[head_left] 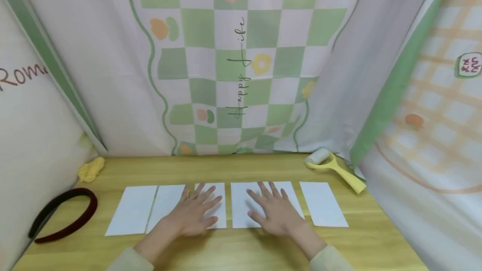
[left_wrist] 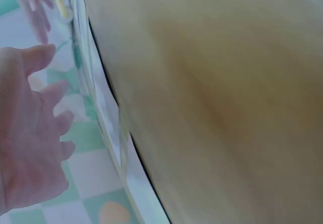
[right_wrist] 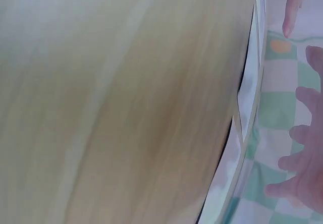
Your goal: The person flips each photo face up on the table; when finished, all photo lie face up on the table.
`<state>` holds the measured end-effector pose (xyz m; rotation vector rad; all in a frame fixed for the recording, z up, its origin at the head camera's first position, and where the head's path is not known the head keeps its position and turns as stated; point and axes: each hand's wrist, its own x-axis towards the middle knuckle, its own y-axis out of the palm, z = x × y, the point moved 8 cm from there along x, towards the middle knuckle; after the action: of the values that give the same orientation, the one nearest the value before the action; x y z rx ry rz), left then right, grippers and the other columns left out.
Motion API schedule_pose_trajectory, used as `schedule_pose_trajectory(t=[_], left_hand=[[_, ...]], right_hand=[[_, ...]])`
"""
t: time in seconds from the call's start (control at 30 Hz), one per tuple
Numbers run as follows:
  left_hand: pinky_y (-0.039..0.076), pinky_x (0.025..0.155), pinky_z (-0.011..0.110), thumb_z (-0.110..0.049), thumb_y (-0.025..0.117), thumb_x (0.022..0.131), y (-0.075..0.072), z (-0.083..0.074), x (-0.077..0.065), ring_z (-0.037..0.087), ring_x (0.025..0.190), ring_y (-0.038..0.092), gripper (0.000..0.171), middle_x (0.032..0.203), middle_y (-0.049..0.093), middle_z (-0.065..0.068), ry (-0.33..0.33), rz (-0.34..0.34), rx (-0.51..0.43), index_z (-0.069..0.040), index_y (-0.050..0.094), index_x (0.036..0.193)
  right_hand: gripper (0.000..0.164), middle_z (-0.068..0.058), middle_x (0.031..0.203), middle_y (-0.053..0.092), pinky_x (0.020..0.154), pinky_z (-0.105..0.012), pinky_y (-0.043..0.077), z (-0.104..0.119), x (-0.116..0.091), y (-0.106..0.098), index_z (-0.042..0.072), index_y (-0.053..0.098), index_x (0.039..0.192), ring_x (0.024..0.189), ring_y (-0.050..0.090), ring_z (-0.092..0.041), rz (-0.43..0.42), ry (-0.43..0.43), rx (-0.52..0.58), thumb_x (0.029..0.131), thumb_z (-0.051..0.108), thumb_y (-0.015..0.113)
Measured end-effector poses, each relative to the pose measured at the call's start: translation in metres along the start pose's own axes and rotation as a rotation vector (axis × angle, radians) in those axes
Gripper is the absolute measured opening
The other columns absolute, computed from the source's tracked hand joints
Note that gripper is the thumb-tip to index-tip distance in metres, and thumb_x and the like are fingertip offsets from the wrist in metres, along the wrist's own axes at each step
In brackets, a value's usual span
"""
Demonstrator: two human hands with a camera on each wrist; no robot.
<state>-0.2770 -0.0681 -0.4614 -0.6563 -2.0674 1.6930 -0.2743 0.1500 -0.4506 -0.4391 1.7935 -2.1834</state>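
Several white rectangular sheets lie in a row across the wooden table. My left hand is over the sheets left of centre, fingers spread, hiding part of a white sheet. Over the wider white area right of centre is my right hand, also with spread fingers; whether that area is one sheet or two is hidden. Both wrist views show a gap between palm and tabletop: the left hand and the right hand hold nothing and stay above the table.
A dark red headband lies at the table's left side, with a yellow crumpled cloth-like thing behind it. At the back right rests a yellow-handled lint roller. Patterned curtains enclose the wooden table at the back and sides.
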Motion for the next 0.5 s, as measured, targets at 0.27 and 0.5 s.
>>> schedule_pose_trajectory(t=[0.27, 0.5], left_hand=[[0.006, 0.127, 0.074, -0.056, 0.043, 0.106, 0.007, -0.03, 0.032, 0.042, 0.162, 0.018, 0.061, 0.173, 0.026, 0.009, 0.065, 0.042, 0.034, -0.027, 0.042, 0.159], [0.007, 0.13, 0.069, -0.062, 0.036, 0.105, 0.014, -0.073, 0.069, 0.036, 0.164, 0.015, 0.065, 0.176, 0.019, 0.0, 0.116, 0.087, 0.125, -0.034, 0.03, 0.164]], right_hand=[[0.06, -0.021, 0.171, 0.028, 0.117, -0.081, 0.027, -0.036, -0.012, -0.013, 0.025, 0.042, 0.159, 0.153, 0.027, -0.059, -0.038, 0.061, -0.021, 0.106, 0.052, 0.048], [0.061, -0.026, 0.168, 0.031, 0.113, -0.083, 0.03, -0.079, -0.027, -0.027, 0.021, 0.044, 0.158, 0.15, 0.03, -0.061, -0.086, 0.15, -0.03, 0.105, 0.052, 0.05]])
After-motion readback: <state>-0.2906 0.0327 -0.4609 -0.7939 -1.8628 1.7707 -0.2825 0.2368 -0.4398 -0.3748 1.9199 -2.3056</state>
